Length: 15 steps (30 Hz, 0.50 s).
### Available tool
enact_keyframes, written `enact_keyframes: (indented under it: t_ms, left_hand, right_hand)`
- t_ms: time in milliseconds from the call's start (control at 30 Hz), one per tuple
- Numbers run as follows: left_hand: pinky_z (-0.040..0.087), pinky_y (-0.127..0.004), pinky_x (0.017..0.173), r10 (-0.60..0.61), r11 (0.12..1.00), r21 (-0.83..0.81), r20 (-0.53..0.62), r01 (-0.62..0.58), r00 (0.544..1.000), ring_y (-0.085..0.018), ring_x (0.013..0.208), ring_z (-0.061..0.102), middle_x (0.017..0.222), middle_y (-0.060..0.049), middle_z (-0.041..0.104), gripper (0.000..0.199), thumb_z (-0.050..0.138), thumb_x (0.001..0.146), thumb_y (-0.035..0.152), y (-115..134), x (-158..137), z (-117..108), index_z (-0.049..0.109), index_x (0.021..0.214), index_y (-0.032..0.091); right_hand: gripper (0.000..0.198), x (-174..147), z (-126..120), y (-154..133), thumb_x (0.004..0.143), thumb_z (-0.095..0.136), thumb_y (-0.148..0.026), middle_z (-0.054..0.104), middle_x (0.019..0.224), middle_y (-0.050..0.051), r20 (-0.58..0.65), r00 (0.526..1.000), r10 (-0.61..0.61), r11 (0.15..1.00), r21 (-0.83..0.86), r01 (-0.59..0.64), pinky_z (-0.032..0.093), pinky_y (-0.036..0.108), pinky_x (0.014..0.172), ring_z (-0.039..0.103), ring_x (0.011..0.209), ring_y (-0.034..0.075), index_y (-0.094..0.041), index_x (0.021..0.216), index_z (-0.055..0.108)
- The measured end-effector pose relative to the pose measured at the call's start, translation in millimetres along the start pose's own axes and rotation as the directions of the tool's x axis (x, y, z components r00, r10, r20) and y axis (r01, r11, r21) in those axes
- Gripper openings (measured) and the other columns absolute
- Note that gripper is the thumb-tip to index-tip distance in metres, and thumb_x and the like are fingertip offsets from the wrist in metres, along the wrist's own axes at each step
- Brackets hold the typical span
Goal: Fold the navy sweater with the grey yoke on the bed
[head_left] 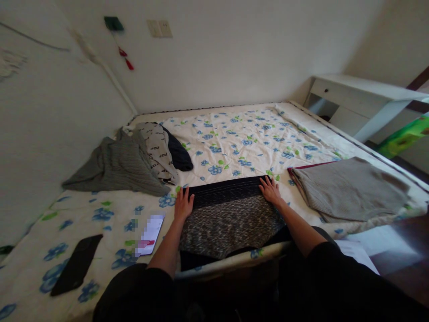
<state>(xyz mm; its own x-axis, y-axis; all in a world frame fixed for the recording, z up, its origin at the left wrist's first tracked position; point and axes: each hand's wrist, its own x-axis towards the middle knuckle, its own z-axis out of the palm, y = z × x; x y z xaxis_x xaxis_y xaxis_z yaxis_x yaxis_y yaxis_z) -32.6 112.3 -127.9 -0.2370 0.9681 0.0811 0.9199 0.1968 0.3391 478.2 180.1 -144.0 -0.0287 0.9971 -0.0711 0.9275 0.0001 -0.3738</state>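
Covering most of the view: wide bed w/ cream quilted sheet printed w/ blue flowers & green leaves point(241, 134), pushed into the room corner, walls at left & far side.
Nightstand: white wooden unit w/ one drawer point(355, 100), beyond the bed's far right corner.
Beige knit: folded grey-beige knitted garment point(348, 188) on the right part of the sheet, near the bed's right edge, a dark red edge showing under its near-left side; well apart from the right hand.
Clothes heap: loose pile at left-centre near the wall – ribbed grey knit sweater point(117, 167), cream fabric w/ black lettering point(157, 150), dark navy piece point(179, 154), overlapping each other.
Worked garment: folded black-and-grey speckled knit w/ black ribbed band point(228, 214), flat at the near edge of the bed, centre, band on the far side; near end hangs slightly over the edge.
Left hand: point(183, 203) palm down, fingers spread flat, resting on the left end of the black band, partly on the sheet; grips nothing.
Right hand: point(271, 190) palm down, fingers spread flat on the band's right end; grips nothing.
Phone: black slab point(76, 264), face down, near-left on the sheet.
Card: small white packet w/ red stripe point(150, 232), surface blurred, between phone & left forearm.
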Motion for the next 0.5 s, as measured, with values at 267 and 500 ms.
enact_keyframes:
  t_ms: [267, 500]
  left_hand:
    - [0.034, -0.067, 0.135, -0.108, 0.989, 0.110, 0.067, 0.100, 0.992, -0.044, 0.173, 0.031, 0.188, -0.025, 0.027, 0.073, 0.036, 0.114, 0.045, -0.5, -64.4, -27.5, 0.038, 0.180, 0.015]
    - [0.042, -0.052, 0.133, 0.429, 0.903, -0.091, 0.163, -0.420, 0.888, -0.037, 0.153, 0.056, 0.163, -0.016, 0.063, 0.049, 0.072, 0.101, 0.041, 62.9, -129.4, -50.4, 0.078, 0.145, 0.022]
  right_hand:
    - [0.087, -41.7, -15.6, 11.2, 0.110, 0.057, -0.048, 0.023, 0.188, 0.023, 0.212, 0.977, 0.011, 0.999, 0.047, -0.021, 0.034, 0.052, 0.137, 0.039, 0.169, 0.038, -0.013, 0.184, 0.029]
    - [0.058, -88.3, -53.7, 62.4, 0.097, 0.079, -0.041, 0.083, 0.130, 0.018, 0.140, 0.976, 0.164, 0.970, 0.159, -0.186, 0.059, 0.035, 0.104, 0.080, 0.120, 0.032, -0.014, 0.148, 0.074]
